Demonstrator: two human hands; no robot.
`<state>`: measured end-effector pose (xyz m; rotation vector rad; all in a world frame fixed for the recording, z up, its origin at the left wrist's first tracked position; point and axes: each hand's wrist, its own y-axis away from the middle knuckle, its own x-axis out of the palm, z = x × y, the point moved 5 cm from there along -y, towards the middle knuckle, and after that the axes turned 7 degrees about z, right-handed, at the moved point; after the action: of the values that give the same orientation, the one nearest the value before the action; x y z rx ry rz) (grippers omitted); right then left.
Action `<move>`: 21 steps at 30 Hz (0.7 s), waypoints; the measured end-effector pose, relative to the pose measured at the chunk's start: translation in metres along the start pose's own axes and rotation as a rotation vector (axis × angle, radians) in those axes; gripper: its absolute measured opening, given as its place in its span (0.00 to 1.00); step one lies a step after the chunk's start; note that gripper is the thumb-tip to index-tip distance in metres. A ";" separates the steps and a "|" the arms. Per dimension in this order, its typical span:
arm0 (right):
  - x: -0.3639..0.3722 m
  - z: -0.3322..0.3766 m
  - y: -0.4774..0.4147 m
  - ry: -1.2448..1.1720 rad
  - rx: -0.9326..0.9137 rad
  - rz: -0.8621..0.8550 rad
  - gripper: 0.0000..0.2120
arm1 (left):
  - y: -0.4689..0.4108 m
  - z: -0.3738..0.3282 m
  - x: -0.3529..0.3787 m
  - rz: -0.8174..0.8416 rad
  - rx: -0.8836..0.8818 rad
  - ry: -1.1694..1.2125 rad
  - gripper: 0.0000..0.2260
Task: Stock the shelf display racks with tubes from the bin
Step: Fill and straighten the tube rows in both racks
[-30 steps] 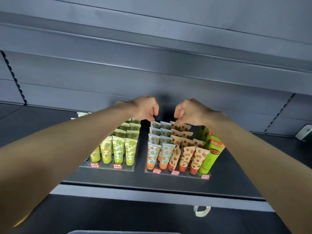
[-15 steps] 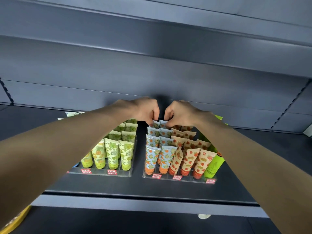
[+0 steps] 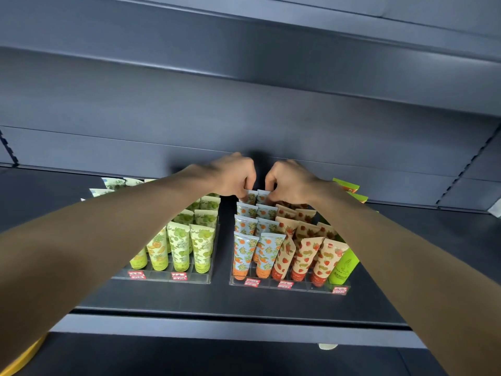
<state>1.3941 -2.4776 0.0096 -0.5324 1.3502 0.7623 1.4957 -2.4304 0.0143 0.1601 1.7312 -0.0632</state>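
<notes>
Pinching two back-row tubes (image 3: 257, 197) by their flat crimped tops — left hand (image 3: 233, 173), right hand (image 3: 290, 179), fingers closed; light, squashy, so I'd grip the crimp.

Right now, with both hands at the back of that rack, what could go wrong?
The left hand and right hand pinch the rearmost blue orange-print tubes. Both forearms pass just over the packed front rows, so pulling back might tip the strawberry tubes or green tubes. One strawberry tube already leans.

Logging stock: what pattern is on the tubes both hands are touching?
Pale blue with oranges and leaves, head view.
</notes>
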 end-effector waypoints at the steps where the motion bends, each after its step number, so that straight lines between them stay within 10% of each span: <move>1: 0.000 0.000 0.000 -0.002 0.000 0.000 0.04 | 0.000 0.000 0.000 0.001 -0.002 0.001 0.02; 21: -0.002 -0.003 0.003 -0.012 -0.019 0.025 0.04 | 0.003 -0.001 -0.001 0.037 -0.019 0.061 0.05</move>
<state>1.3904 -2.4780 0.0112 -0.5260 1.3420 0.7977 1.4957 -2.4279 0.0157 0.1814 1.7883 -0.0151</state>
